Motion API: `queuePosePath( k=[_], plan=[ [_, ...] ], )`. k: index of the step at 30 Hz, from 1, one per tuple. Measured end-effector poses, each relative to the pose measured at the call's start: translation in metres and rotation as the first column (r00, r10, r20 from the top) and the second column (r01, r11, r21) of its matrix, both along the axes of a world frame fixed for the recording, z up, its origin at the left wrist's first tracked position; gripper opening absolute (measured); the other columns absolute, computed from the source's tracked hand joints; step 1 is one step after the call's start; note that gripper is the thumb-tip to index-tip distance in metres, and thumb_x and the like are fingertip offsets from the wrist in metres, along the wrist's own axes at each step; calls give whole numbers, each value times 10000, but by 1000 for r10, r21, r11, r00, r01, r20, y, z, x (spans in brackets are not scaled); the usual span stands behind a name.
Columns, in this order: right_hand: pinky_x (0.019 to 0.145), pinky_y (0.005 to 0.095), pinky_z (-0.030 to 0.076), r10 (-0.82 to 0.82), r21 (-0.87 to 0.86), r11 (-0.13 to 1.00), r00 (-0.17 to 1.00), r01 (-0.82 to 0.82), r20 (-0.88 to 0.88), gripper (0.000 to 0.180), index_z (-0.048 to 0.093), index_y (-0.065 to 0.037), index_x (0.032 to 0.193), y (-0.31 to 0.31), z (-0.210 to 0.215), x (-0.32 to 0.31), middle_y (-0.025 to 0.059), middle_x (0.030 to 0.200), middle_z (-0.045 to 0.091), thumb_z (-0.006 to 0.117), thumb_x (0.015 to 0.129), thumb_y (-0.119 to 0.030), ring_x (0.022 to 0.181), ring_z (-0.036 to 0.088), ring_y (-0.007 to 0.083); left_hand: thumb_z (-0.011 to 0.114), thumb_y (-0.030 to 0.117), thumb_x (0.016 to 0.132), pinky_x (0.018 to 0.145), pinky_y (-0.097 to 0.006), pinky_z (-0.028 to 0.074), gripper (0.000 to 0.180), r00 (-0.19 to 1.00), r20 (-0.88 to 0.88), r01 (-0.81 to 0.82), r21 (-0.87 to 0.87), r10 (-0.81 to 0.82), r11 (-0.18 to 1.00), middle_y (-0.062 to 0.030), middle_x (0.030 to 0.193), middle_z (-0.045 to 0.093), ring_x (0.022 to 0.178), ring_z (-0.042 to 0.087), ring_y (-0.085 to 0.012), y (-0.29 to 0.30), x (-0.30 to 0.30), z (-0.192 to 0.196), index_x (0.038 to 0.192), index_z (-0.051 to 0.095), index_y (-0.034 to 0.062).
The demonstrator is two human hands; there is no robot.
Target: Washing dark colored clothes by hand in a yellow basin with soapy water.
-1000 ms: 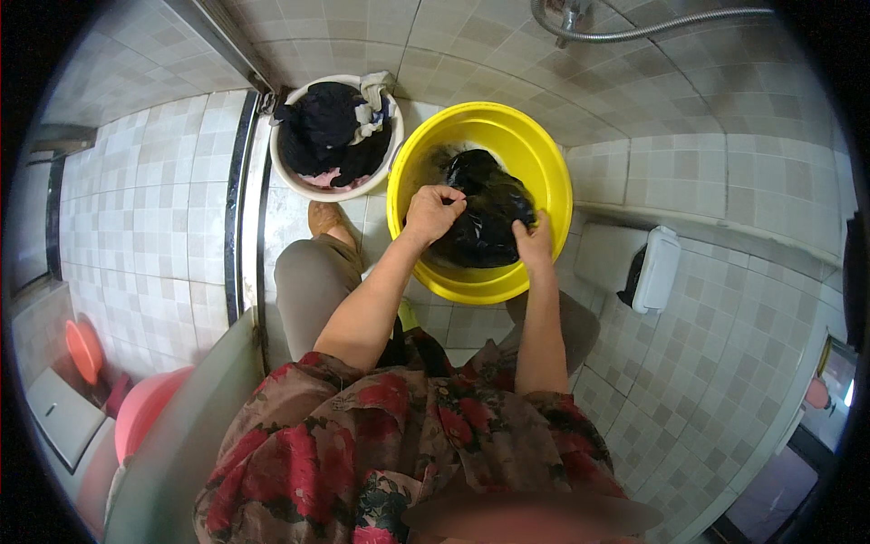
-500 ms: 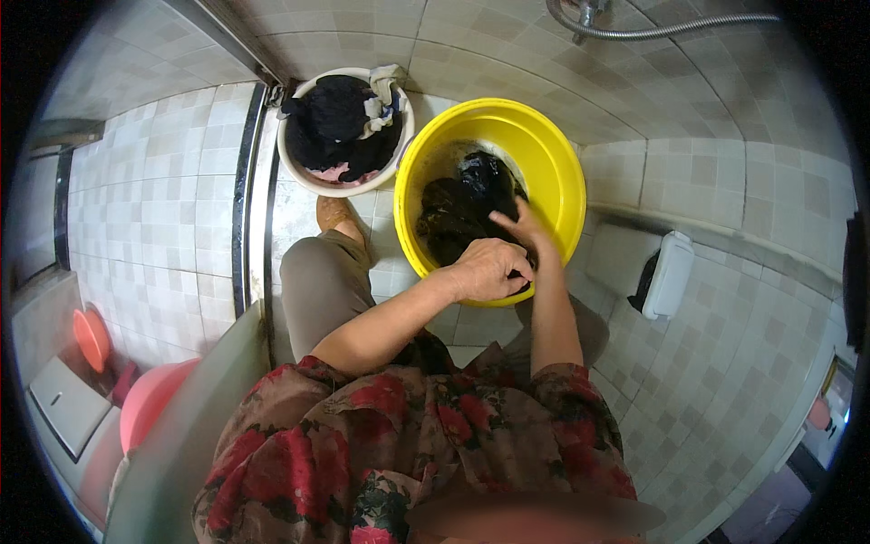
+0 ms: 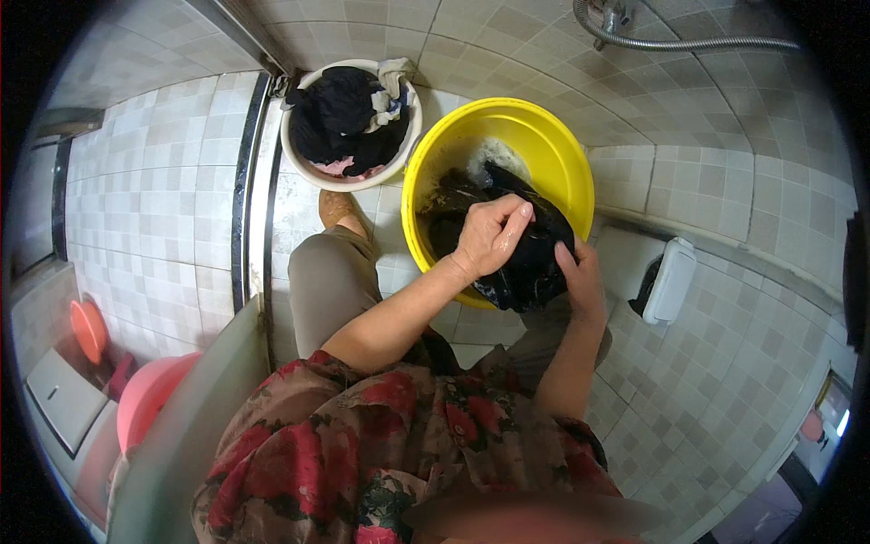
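A wet black garment (image 3: 530, 263) is spread between my two hands over the near right rim of a yellow bucket (image 3: 555, 136). My left hand (image 3: 492, 238) is closed on the cloth above the bucket, fingers curled and thumb pressed in. At the garment's right edge, my right hand (image 3: 583, 276) grips it with the thumb in front; its other fingers are partly hidden. Part of the dark cloth hangs down into the bucket, beside whitish suds (image 3: 498, 156) on the far side. How much more cloth lies inside is unclear.
A white basin (image 3: 287, 145) of dark, pink and pale clothes stands left of the bucket. A shower hose (image 3: 689, 43) hangs on the far wall. To the right is a white lidded fixture (image 3: 669, 281). A glass panel (image 3: 195, 426) and pink tub (image 3: 154, 399) are at lower left.
The black garment has been lifted from inside the bucket up over its near right rim. My left hand has risen slightly; my right hand has moved right and nearer, now gripping the cloth.
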State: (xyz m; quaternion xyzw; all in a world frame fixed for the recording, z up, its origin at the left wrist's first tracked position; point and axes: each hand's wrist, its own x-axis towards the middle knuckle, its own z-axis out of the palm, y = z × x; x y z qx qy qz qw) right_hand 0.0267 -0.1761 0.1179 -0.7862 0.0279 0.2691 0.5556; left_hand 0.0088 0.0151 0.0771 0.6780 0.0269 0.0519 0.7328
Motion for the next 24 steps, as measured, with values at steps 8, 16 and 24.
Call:
queuePosePath(
  k=[8, 16, 24],
  plan=[
    [924, 326, 388, 269, -202, 950, 952, -237, 146, 598, 474, -13, 1174, 24, -62, 9, 87, 1113, 538, 744, 658, -149, 1045, 501, 190, 386, 251, 966, 782, -324, 453, 328, 969, 59, 247, -134, -242, 960, -131, 869, 589, 810, 576, -254, -10, 4, -19, 974, 581, -13],
    [916, 488, 406, 390, -746, 643, 912, -171, 127, 664, 417, -77, 1298, 51, -81, 50, 227, 1351, 384, 696, 720, -245, 1171, 455, 399, 611, 160, 815, 898, -385, 433, 397, 855, -368, -364, 78, 366, 928, -219, 1135, 530, 1047, 525, -344, -10, 15, -99, 1170, 526, 4],
    [968, 698, 212, 562, -804, 447, 822, -393, -89, 649, 303, -147, 1414, 105, -272, 65, 262, 1355, 338, 556, 827, -260, 1221, 336, 503, 608, 225, 850, 903, -359, 423, 538, 811, -457, -240, 309, 365, 920, -213, 1219, 470, 1053, 503, -287, -8, 14, -125, 1310, 419, 19]
  ],
)
